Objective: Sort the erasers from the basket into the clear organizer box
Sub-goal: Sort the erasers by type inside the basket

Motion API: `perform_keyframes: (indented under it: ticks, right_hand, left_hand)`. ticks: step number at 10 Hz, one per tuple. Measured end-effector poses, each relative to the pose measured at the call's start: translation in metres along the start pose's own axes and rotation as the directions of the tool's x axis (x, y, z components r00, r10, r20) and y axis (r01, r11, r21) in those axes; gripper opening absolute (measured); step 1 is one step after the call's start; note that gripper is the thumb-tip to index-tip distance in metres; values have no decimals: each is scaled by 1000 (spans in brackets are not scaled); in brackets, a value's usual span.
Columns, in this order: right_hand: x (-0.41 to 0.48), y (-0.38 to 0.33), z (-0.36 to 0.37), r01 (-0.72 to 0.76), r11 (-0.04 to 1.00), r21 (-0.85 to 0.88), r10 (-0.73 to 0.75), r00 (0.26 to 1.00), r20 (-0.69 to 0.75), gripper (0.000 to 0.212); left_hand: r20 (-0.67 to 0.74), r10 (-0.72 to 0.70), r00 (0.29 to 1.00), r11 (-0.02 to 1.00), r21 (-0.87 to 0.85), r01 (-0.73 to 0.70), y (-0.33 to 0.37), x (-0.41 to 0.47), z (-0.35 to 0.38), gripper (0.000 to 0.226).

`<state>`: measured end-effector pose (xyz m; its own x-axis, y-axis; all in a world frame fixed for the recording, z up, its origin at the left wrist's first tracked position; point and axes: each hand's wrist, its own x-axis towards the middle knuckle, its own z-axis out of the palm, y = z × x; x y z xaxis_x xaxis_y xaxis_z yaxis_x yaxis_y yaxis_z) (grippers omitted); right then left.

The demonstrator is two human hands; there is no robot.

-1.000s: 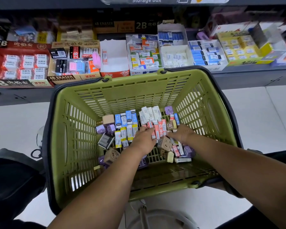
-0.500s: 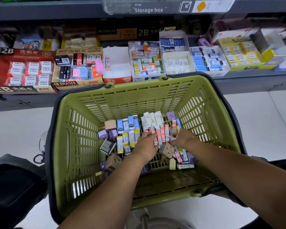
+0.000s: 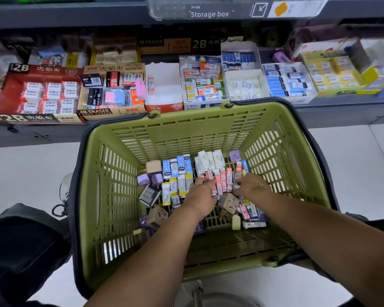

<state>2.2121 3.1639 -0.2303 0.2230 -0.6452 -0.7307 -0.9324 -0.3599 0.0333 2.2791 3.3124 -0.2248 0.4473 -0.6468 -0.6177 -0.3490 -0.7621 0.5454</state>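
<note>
Reaching into green basket (image 3: pixel 120 173) with both hands: left hand (image 3: pixel 198 197) fingers straightish on red erasers (image 3: pixel 224 180), right hand (image 3: pixel 252 187) curled into pile (image 3: pixel 177 185), grip unclear.

Left hand (image 3: pixel 200 197) and right hand (image 3: pixel 254 188) rest among red erasers (image 3: pixel 223 180) inside the green basket (image 3: pixel 111 196).

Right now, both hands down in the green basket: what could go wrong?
The left hand and right hand crowd the same row of red-and-white sleeved erasers; a grab could scatter the lined-up rows beside it.
The small cream eraser lies loose on the floor of the green slotted plastic basket and might wedge in a slot.
The clear storage box sits above open shelf cartons of erasers; a dropped one could get mixed in.
</note>
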Motion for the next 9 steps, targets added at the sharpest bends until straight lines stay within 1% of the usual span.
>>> perform_keyframes:
  ticks: [2,3,4,5,6,7,8,9]
  right_hand:
    - [1,-1,0,3,999,-36,-4,1000,-20,46]
    - [3,0,0,13,999,-32,-14,1000,-24,35]
    - [5,2,-3,28,1000,-13,-28,999,-23,35]
    - [4,2,-7,24,1000,-2,-24,1000,-11,43]
    - [5,3,-13,41,998,37,-39,998,-38,50]
    - [-1,4,-20,42,999,-25,-41,998,39,52]
    - [-11,7,-35,52,997,60,-58,993,103,45]
    - [-18,8,-55,123,926,356,-207,956,207,42]
  left_hand:
    - [-6,7,1000,1000,4,-7,0,0,0,58]
    - [0,12,1000,1000,0,-12,-1,-1,0,58]
    - [1,18,1000,1000,-2,-18,-1,-1,-2,58]
    - [4,18,1000,1000,-5,-18,-1,-1,-3,58]
    - [1,21,1000,1000,5,-21,-1,-1,-3,58]
    - [8,21,1000,1000,16,-21,0,-2,-3,58]
    - [18,13,1000,998,-54,-12,2,-5,-6,54]
    - [-83,39,996,964,-260,-60,8,-8,-15,46]
